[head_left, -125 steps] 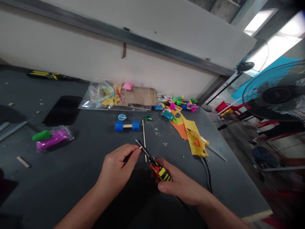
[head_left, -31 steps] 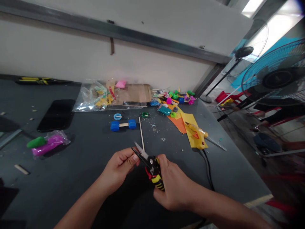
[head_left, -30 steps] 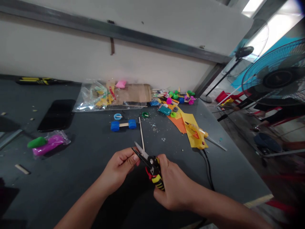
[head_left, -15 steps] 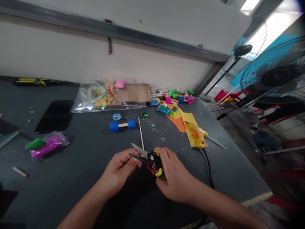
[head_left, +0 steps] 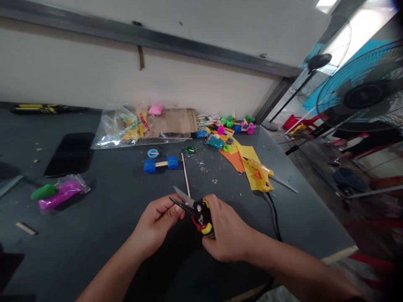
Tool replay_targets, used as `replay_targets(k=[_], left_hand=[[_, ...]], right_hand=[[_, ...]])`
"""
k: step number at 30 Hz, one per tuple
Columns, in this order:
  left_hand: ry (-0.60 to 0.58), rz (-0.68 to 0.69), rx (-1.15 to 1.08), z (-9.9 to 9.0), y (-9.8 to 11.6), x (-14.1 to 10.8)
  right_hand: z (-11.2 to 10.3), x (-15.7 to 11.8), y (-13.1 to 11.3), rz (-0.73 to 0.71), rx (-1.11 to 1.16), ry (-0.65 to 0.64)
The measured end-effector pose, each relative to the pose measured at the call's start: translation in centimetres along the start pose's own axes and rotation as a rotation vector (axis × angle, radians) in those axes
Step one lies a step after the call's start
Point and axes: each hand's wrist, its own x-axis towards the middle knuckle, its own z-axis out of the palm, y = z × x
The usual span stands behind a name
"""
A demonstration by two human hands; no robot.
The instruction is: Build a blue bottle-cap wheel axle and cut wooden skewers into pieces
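Note:
My right hand (head_left: 225, 228) is wrapped round the yellow and black handles of the scissors (head_left: 198, 207), whose blades stand apart and point left. My left hand (head_left: 160, 222) pinches a small pale piece at the blades; it is mostly hidden by fingers and blade. A thin wooden stick (head_left: 185, 174) lies on the table just beyond the blades. Behind and to the left, two blue wheels joined by a short stick (head_left: 161, 164) rest near a light blue ring (head_left: 153, 153) and a green ring (head_left: 189, 149).
A yellow glue gun (head_left: 258, 174) with a black cord lies on yellow paper at right. Plastic bags (head_left: 110, 126) and colourful small parts line the back. At left are a phone (head_left: 69, 154) and a purple clay packet (head_left: 63, 195). A fan (head_left: 362, 94) stands right.
The view has shifted slightly. Both hands hold nearly the same pose, and the scissor blades remain apart.

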Motion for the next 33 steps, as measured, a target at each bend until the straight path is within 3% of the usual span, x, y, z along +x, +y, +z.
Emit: replay_targets(k=[5,11,17,24,27,30,33], left_hand=[[0.019,-0.006,-0.065,0.1,-0.5,0.4],[0.094,0.025,-0.110,0.5,-0.6,0.7],[0.173,0.022,-0.149,0.6,0.2,0.7],[0.221,0.018,-0.183,0.5,0.7,1.0],[0.267,0.022,-0.207,0.6,0.9,1.2],[0.296,-0.016,-0.248,0.7,1.0,1.2],[0.316,-0.057,-0.322,0.5,1.3,1.2]], right_hand=[[0.2,0.3,0.4,0.003,-0.022,0.025],[0.7,0.7,0.7,-0.080,0.041,0.147],[1.2,-0.1,1.7,-0.028,0.067,0.173],[-0.6,0.8,3.5,-0.008,0.577,0.269],[-1.4,1.0,4.1,0.044,0.686,0.235],[-1.6,0.8,4.4,0.209,0.631,0.144],[-1.1,0.7,4.5,0.237,0.549,0.125]])
